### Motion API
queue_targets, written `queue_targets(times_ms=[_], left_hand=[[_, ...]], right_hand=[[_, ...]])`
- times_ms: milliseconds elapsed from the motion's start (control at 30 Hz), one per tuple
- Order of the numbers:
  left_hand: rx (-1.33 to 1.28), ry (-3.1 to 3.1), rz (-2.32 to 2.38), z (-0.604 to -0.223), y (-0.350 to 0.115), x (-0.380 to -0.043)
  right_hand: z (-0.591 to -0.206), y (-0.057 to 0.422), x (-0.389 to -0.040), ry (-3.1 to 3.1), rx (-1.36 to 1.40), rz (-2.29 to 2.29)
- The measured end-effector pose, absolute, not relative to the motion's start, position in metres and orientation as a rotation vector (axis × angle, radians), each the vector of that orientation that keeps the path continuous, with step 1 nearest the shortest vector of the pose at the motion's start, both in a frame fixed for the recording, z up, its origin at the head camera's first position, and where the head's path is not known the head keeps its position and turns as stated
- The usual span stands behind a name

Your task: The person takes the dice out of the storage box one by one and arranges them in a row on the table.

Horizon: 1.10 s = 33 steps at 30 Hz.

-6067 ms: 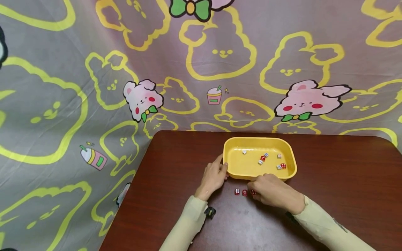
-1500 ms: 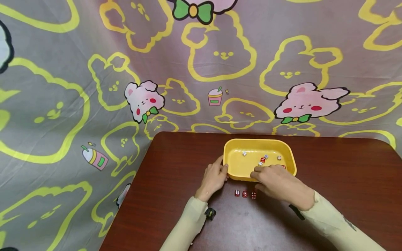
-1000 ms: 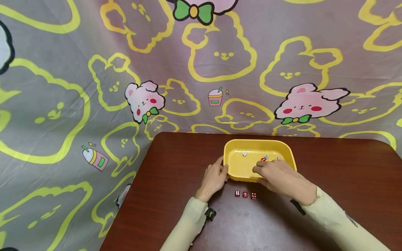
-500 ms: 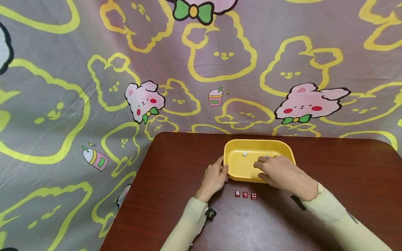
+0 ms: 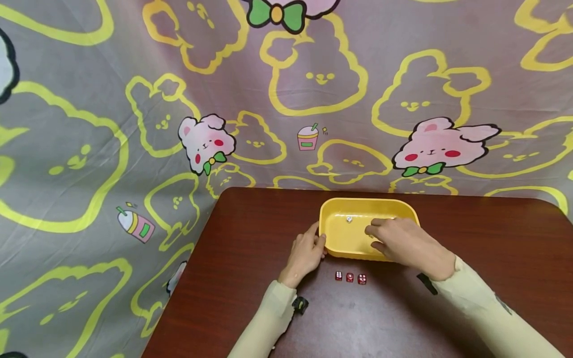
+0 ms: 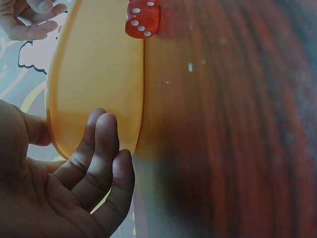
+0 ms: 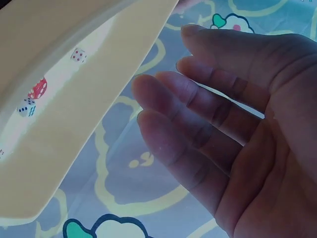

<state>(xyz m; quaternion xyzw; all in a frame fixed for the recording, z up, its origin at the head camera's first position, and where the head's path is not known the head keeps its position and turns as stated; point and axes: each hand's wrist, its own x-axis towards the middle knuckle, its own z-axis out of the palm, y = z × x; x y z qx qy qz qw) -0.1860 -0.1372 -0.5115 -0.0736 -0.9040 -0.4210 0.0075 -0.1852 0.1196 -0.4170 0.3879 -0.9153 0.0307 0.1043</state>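
A yellow tray (image 5: pixel 340 246) stands on the table. My left hand (image 5: pixel 305 251) holds its left end, thumb at the rim and several fingers against the outer wall in the left wrist view. My right hand (image 5: pixel 403 243) hovers over the tray's right half, fingers loosely bent; the right wrist view shows nothing between them. A white die (image 5: pixel 349 219) lies in the tray's left part. Another white die (image 7: pixel 78 55) and a red die (image 7: pixel 38 89) beside a blue-dotted one (image 7: pixel 26 107) show in the right wrist view; my hand covers them in the head view.
In front of the tray three red dice, left (image 5: pixel 338 276), middle (image 5: pixel 350 277) and right (image 5: pixel 361 279), sit in a row on the brown table (image 5: pixel 250 238). A grey curtain (image 5: pixel 250 59) with yellow bear outlines hangs behind and to the left.
My right hand has left the right-hand red die in the row and moved up over the tray, then slightly farther in, covering more dice. The left hand keeps its place.
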Motion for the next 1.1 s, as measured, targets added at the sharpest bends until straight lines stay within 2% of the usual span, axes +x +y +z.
queue_targets(times_ms=[1100], left_hand=[[-0.217,-2.825,-1.336,-0.509,-0.138,-0.185]], right_hand=[[-0.415,0.129,-0.207,-2.702,1.072,0.057]])
